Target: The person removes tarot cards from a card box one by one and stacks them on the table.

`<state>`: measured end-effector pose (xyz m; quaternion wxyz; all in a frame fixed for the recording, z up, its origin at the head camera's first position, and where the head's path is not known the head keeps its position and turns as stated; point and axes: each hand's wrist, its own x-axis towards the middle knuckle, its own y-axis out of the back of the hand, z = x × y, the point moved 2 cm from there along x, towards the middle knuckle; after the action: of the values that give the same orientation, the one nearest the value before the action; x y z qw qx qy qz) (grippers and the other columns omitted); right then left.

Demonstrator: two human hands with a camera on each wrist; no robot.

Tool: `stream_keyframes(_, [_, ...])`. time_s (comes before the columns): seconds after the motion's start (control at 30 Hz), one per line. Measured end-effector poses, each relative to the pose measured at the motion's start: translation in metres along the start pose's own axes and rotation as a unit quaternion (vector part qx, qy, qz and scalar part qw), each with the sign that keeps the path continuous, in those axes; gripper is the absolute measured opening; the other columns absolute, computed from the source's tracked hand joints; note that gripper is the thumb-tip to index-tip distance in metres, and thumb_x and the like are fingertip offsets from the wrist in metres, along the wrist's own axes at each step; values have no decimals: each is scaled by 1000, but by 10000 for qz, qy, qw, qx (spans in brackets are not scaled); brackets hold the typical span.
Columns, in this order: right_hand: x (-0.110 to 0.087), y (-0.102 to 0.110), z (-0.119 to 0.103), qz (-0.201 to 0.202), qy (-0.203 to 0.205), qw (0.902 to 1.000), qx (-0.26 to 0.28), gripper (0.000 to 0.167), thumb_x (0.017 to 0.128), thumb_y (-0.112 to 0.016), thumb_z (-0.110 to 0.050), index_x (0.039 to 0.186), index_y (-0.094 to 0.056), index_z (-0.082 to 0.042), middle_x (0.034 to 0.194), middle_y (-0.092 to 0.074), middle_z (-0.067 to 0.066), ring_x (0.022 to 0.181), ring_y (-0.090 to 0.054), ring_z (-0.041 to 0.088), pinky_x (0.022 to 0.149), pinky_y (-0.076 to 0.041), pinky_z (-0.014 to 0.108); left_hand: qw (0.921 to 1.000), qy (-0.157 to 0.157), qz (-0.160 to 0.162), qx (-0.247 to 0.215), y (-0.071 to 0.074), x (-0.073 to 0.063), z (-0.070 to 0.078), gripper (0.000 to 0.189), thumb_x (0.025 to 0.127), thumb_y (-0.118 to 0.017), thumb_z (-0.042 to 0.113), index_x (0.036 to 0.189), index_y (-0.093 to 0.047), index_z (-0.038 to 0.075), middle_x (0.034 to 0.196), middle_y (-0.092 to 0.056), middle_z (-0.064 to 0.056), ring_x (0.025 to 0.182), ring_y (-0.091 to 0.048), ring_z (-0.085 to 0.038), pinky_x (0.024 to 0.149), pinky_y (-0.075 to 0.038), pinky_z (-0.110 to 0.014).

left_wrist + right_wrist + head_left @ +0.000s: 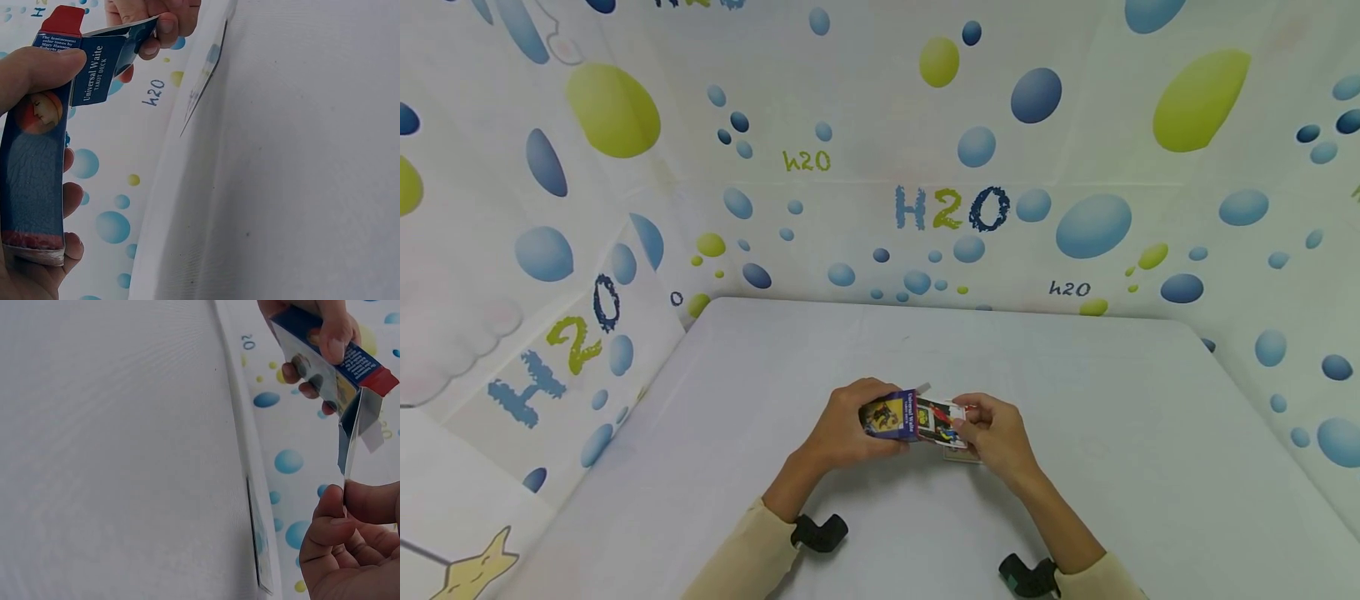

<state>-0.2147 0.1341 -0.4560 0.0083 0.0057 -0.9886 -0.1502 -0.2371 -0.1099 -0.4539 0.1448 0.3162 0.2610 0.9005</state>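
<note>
A blue tarot deck box [886,417] lies tilted in my left hand [850,427], with thumb and fingers wrapped round its sides. Its printed lid flap [95,70] and a red tab [63,20] stand out from the opened end. At that end, my right hand [1002,435] pinches a colourful card [936,422] between thumb and fingers. The right wrist view shows this card edge-on, thin, close beside the lid flap. Whether its far end is still inside the box, I cannot tell. Another flat card [962,456] rests on the table below my hands.
The white-covered table [760,358] spreads around both hands. Behind it and at the sides hangs a white curtain [865,108] with blue and green spots and H2O lettering. Black wrist devices [822,533] sit on both forearms, near the tabletop.
</note>
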Motion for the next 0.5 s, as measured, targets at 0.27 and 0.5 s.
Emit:
stream_keyframes(0.27, [1, 3, -2, -14, -51, 10000, 70, 27, 92, -70, -1, 119, -70, -4, 86, -59, 12, 71, -55, 20, 53, -49, 25, 10000, 86, -13, 15, 1, 1, 3, 67, 68, -93, 33, 128, -68, 17, 117, -69, 4, 103, -61, -12, 87, -54, -32])
stream_keyframes(0.5, [2, 4, -2, 5, -53, 10000, 62, 26, 92, -71, -2, 118, -70, -4, 84, -60, 12, 68, -55, 20, 52, -48, 25, 10000, 71, 11, -68, 3, 2, 3, 66, 67, -94, 31, 126, -68, 17, 115, -69, 3, 101, -61, -12, 86, -53, -32])
